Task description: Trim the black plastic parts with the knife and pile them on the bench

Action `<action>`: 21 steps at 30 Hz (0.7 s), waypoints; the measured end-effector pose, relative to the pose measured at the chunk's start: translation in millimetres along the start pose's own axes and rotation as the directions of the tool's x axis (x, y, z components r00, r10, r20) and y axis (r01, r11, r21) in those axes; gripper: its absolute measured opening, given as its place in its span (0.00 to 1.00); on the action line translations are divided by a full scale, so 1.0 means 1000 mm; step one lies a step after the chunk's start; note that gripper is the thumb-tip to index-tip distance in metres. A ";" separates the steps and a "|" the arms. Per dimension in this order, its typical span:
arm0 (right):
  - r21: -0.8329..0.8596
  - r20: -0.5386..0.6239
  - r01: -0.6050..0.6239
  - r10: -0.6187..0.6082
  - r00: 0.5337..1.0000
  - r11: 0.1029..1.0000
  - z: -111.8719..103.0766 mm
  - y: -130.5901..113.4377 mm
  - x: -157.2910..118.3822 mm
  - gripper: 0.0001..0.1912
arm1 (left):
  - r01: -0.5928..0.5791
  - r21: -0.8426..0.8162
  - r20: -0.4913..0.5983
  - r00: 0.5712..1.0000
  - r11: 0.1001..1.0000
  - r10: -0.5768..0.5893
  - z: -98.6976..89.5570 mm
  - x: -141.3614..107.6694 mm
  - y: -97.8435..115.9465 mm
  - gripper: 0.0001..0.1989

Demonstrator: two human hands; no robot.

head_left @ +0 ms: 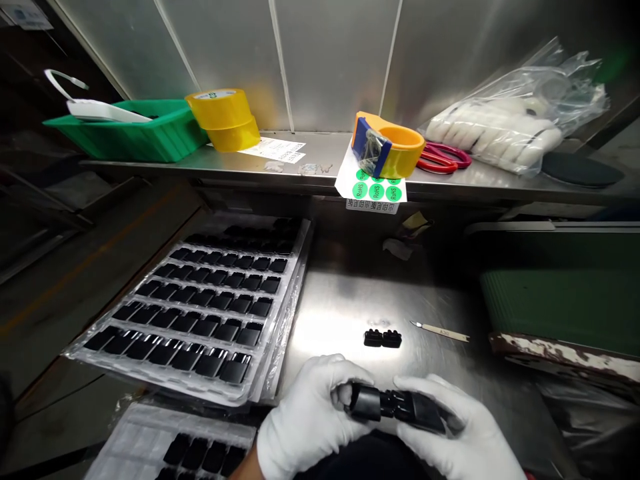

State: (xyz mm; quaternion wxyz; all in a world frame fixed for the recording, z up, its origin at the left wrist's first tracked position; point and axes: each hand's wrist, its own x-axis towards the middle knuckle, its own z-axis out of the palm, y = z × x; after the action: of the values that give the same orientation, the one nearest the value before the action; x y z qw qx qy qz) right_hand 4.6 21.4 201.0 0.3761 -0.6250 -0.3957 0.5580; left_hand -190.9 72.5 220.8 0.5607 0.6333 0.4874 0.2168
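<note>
Both my hands wear white gloves and meet low in the middle of the view. My left hand (307,417) grips the left end of a row of small black plastic parts (395,405), and my right hand (460,433) grips the right end. Two more black parts (383,339) lie side by side on the steel table (340,313) just beyond my hands. A clear plastic tray (200,307) full of several rows of the same black parts sits to the left. A second tray (175,447) with a few parts lies below it.
A small knife (440,330) lies right of the loose parts. The upper shelf carries a green bin (125,130), yellow tape rolls (225,117), a tape dispenser (387,143), green sticker sheet (373,190), red scissors (443,159) and a bag of white items (505,130).
</note>
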 end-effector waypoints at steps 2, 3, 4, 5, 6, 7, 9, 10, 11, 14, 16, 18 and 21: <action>0.038 -0.011 -0.010 0.010 1.000 0.999 -0.001 0.000 0.001 0.16 | 0.023 -0.024 0.025 0.999 0.999 -0.022 0.003 0.003 0.000 0.08; 0.049 -0.013 -0.015 0.016 1.000 0.999 -0.003 0.003 0.002 0.16 | 0.051 -0.057 0.038 0.998 0.997 -0.049 0.004 0.005 -0.001 0.08; 0.077 -0.014 -0.021 0.022 1.000 0.997 -0.006 0.008 0.004 0.17 | 0.093 -0.107 0.051 0.995 0.990 -0.088 0.005 0.007 -0.003 0.10; 0.142 -0.008 -0.033 0.034 0.999 0.989 -0.010 0.018 0.007 0.19 | 0.142 -0.170 0.064 0.989 0.975 -0.133 0.007 0.009 -0.006 0.12; 0.246 0.010 -0.045 0.044 0.999 0.968 -0.015 0.032 0.010 0.21 | 0.190 -0.240 0.076 0.981 0.952 -0.177 0.008 0.010 -0.011 0.14; 0.367 0.028 -0.063 0.057 0.998 0.928 -0.020 0.050 0.015 0.24 | 0.234 -0.309 0.093 0.972 0.922 -0.215 0.010 0.010 -0.018 0.16; 0.562 0.056 -0.085 0.064 0.996 0.823 -0.032 0.100 0.029 0.27 | 0.286 -0.447 0.125 0.958 0.848 -0.257 0.015 0.010 -0.037 0.18; 0.545 -0.005 -0.104 0.127 0.992 0.832 -0.037 0.128 0.036 0.27 | 0.300 -0.523 0.148 0.954 0.798 -0.261 0.018 0.008 -0.048 0.18; 0.463 -0.099 -0.083 0.144 0.985 0.882 -0.042 0.157 0.045 0.28 | 0.308 -0.615 0.169 0.951 0.726 -0.261 0.022 0.006 -0.059 0.18; 0.200 -0.206 -0.075 0.117 0.971 0.977 -0.048 0.224 0.069 0.24 | 0.301 -0.842 0.207 0.947 0.448 -0.247 0.032 -0.001 -0.087 0.18; 0.060 -0.241 -0.052 0.065 0.968 0.997 -0.044 0.245 0.084 0.20 | 0.284 -0.913 0.226 0.950 0.293 -0.217 0.036 -0.003 -0.094 0.20; -0.088 -0.275 0.000 -0.024 0.961 0.996 -0.037 0.250 0.099 0.19 | 0.308 -0.939 0.282 0.944 0.150 -0.171 0.037 -0.002 -0.092 0.21; -0.261 -0.271 0.078 -0.151 0.951 0.962 -0.028 0.244 0.124 0.20 | 0.355 -0.935 0.350 0.922 0.002 -0.167 0.038 0.003 -0.078 0.20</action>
State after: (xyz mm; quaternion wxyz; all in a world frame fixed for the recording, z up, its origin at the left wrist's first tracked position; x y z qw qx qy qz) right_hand 58.5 35.5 -68.1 0.3810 -0.7174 -0.4387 0.3844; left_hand -187.9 48.1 137.3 0.9005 -0.0114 0.2741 0.3374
